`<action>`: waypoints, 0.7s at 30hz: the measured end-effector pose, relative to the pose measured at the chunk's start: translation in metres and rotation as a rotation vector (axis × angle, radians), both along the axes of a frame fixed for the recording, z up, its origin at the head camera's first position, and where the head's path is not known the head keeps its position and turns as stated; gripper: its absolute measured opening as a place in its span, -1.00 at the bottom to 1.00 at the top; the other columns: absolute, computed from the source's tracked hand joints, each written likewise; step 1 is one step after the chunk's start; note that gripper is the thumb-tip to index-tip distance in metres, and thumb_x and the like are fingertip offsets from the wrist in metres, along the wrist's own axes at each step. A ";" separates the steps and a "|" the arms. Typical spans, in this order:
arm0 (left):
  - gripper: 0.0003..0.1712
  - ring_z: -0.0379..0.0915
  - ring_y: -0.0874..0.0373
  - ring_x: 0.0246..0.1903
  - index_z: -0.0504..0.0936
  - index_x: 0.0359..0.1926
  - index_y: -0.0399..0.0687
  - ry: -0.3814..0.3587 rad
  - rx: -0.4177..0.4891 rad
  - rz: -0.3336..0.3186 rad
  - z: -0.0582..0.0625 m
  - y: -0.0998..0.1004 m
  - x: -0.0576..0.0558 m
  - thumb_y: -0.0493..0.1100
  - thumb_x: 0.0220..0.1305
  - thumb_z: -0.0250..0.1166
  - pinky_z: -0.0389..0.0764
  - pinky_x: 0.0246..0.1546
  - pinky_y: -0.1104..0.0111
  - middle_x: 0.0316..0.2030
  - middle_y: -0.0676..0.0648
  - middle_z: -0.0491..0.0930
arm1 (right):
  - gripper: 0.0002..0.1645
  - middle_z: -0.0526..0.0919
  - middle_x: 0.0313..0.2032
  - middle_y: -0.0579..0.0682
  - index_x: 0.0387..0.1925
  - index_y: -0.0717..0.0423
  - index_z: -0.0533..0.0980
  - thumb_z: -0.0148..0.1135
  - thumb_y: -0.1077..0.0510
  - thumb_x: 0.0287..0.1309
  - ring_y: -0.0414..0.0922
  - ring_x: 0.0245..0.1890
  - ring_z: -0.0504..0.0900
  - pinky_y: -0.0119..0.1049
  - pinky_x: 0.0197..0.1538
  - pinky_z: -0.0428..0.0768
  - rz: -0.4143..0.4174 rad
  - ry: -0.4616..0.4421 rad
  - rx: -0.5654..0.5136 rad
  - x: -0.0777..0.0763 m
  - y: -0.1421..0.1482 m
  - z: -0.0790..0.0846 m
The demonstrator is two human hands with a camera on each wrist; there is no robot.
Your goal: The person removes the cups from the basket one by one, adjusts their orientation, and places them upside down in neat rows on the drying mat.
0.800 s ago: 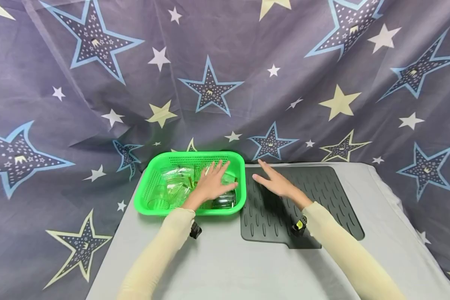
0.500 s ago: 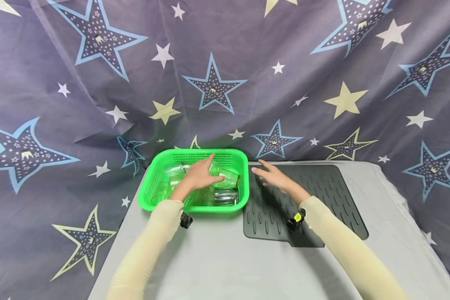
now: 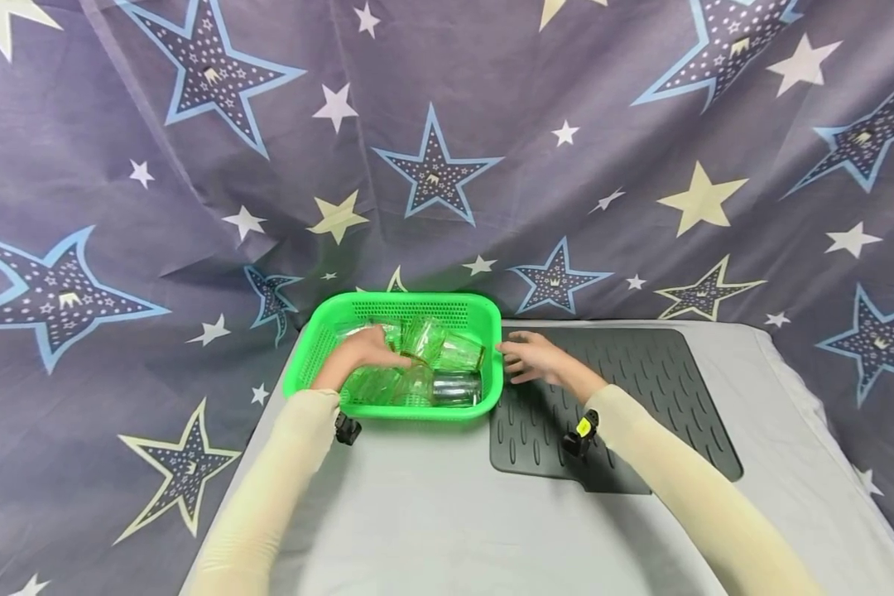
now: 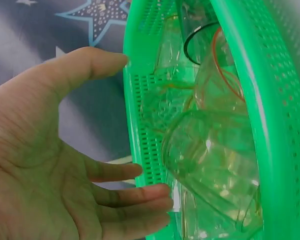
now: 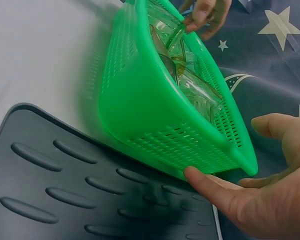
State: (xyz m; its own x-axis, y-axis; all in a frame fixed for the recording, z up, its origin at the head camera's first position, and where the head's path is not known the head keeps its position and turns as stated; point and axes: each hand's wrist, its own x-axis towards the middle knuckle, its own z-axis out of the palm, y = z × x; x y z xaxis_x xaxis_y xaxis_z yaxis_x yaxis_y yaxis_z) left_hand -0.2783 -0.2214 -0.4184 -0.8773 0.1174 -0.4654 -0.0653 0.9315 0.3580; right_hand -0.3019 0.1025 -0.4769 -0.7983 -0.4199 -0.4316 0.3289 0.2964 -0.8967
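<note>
A green perforated plastic basket (image 3: 432, 298) holds several clear drinking glasses lying at different angles. A darker-looking glass (image 3: 458, 387) lies at the front right, with a paler tumbler (image 3: 462, 353) behind it. My left hand (image 3: 361, 352) is over the basket's left half. In the left wrist view its thumb and fingers are spread apart, fingertips close to a large glass (image 4: 215, 155), with nothing in the palm. My right hand (image 3: 532, 356) is at the basket's right end, fingers slightly bent and holding nothing; a fingertip overlaps the basket's lower wall in the right wrist view.
A dark grey ribbed mat (image 3: 641, 364) lies right of the basket, under my right arm. Both stand on a table with a light grey cloth (image 3: 432, 513). A star-patterned curtain (image 3: 507, 124) hangs right behind the table.
My left hand has moved left across the basket and lower toward the glasses, uncovering those on the right. My right hand stays beside the basket, its fingers now more bent.
</note>
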 end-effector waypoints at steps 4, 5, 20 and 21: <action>0.27 0.27 -0.36 0.39 0.05 0.51 -0.50 -0.068 -0.070 -0.009 0.002 -0.007 0.003 0.35 0.16 0.35 0.46 0.34 -0.09 0.47 -0.47 0.19 | -0.05 0.38 0.35 0.44 0.60 0.27 -0.17 0.07 -0.01 0.50 0.29 0.30 0.50 0.13 0.31 0.55 -0.003 -0.017 -0.013 0.000 -0.002 -0.002; 0.25 0.26 -0.36 0.39 0.06 0.51 -0.50 -0.075 -0.089 -0.015 0.002 -0.008 0.004 0.34 0.17 0.35 0.46 0.33 -0.09 0.46 -0.46 0.20 | -0.06 0.40 0.34 0.44 0.60 0.28 -0.17 0.07 -0.01 0.50 0.29 0.29 0.51 0.13 0.31 0.55 0.000 -0.016 -0.014 0.000 -0.003 -0.003; 0.11 0.41 -0.32 0.26 0.23 0.45 -0.40 -0.084 -0.152 0.043 -0.015 -0.010 0.013 0.17 0.10 0.49 0.57 0.21 -0.09 0.34 -0.39 0.39 | -0.32 0.55 0.20 0.36 0.49 0.37 0.15 0.08 0.19 0.48 0.27 0.25 0.55 0.07 0.26 0.61 -0.044 -0.069 -0.090 0.003 -0.009 -0.013; 0.10 0.43 -0.31 0.25 0.24 0.45 -0.40 -0.078 -0.160 0.036 -0.015 -0.009 0.013 0.16 0.10 0.50 0.58 0.19 -0.07 0.33 -0.39 0.40 | -0.33 0.55 0.20 0.35 0.48 0.37 0.16 0.08 0.20 0.48 0.26 0.25 0.55 0.05 0.25 0.62 -0.044 -0.074 -0.098 0.003 -0.009 -0.013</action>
State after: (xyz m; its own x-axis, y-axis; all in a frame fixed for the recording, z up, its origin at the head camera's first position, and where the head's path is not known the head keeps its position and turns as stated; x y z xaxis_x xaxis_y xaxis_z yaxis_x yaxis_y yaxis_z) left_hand -0.2651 -0.2305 -0.4339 -0.8403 0.0051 -0.5421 -0.1216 0.9727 0.1977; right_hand -0.2989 0.0935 -0.4900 -0.7843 -0.4285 -0.4486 0.4059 0.1925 -0.8934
